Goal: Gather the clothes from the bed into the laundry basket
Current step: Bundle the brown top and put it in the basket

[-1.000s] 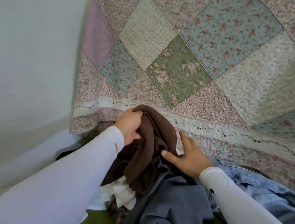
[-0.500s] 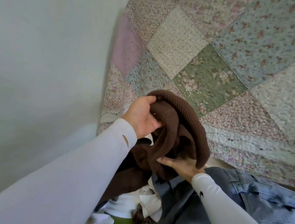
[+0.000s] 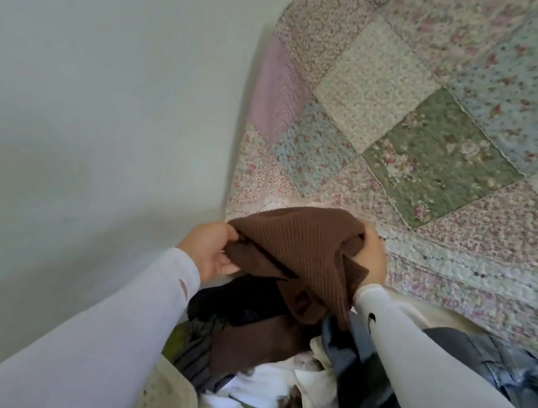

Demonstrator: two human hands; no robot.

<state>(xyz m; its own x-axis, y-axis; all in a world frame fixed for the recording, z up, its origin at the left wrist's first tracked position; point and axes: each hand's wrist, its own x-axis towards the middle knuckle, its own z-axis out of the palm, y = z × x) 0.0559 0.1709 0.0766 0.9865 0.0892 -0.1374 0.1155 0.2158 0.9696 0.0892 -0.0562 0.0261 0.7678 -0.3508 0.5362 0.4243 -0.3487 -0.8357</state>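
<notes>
Both hands, the left hand (image 3: 210, 252) and the right hand (image 3: 371, 256), are gripping the brown sweater (image 3: 295, 256) stretched between them, above the clothes (image 3: 272, 370) in the basket (image 3: 164, 400) below.

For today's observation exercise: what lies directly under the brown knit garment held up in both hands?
Under the brown knit garment sits a heap of clothes: a black item, another brown piece and white fabric. Whatever lies deeper in the heap is covered.

A plain pale grey-green wall (image 3: 86, 91) fills the left; a quilted floral patchwork bedspread (image 3: 425, 139) covers the bed, meeting it.
</notes>
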